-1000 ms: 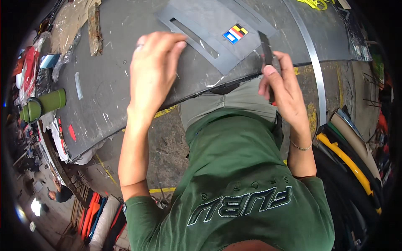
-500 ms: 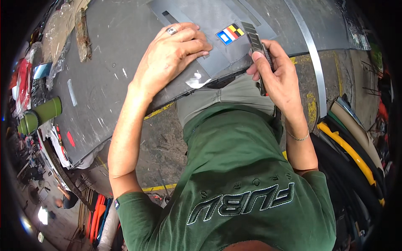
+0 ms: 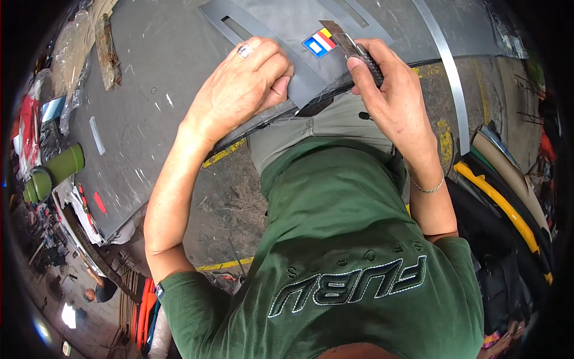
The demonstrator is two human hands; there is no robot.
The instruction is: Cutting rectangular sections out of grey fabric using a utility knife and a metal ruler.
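Observation:
My right hand (image 3: 396, 90) grips a snap-off utility knife (image 3: 366, 61) by its dark handle. The wide blade points up and left, passing over part of a small colourful patch (image 3: 318, 45). That patch, with blue, white, red and yellow blocks, sits on a grey fabric panel (image 3: 308, 76) at the table's near edge. Slots are cut in the panel's strips. Next to the panel's left border, my left hand (image 3: 239, 87) is closed, fingers curled and thumb tucked against them. Whatever lies inside its fingers is hidden.
A long metal strip (image 3: 448, 69) runs across the table at the right and overhangs its edge. On the left are a green cylinder (image 3: 63, 164), a worn wooden stick (image 3: 107, 54) and plastic wrapping (image 3: 69, 48). Rolled materials (image 3: 502, 206) stand at the lower right; a person (image 3: 101, 290) is far off, lower left.
The knife has tilted left, its blade now over the patch's right part. My left hand has closed more tightly and shifted slightly down-left. White scraps beside it no longer show.

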